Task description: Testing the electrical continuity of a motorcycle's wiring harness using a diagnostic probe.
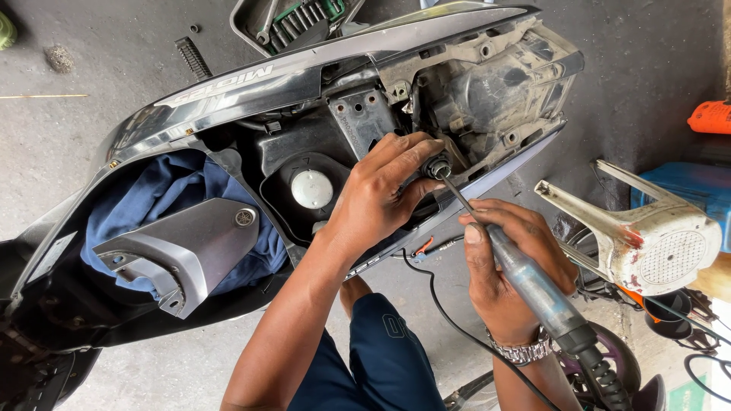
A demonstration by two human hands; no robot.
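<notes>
The left hand (377, 194) reached over the opened rear body of a scooter (228, 99) that stood on the concrete floor (647, 68). Its fingers (407, 148) were clenched around a small black round socket (437, 165) just below the bare tail-light housing (487, 84), thumb under and fingertips over it.

The right hand (510, 266) gripped a grey soldering iron (533, 285) like a pen, fingers wrapped tight around the barrel. The iron's thin metal tip (454, 192) ran up and left and touched the socket held by the left hand. The iron's black cord (601, 373) left the handle toward the lower edge of the view. A metal watch (521, 352) sat on the right wrist.

In the scooter's open storage bay lay a blue cloth (175, 190), and on it a loose silver body panel (183, 247). Beside these, toward the middle of the body, sat a white round cap (311, 189) inside a black ring. A thin black wire (442, 304) hung from the scooter's edge down past the person's blue-clad knee (384, 342).

On the floor to the right, an overturned, stained white plastic stool (647, 236) lay near the right hand. Beyond the scooter, at the far edge of the floor, stood a tray of tools (297, 19), with a black coil spring (192, 57) lying on the floor near it.
</notes>
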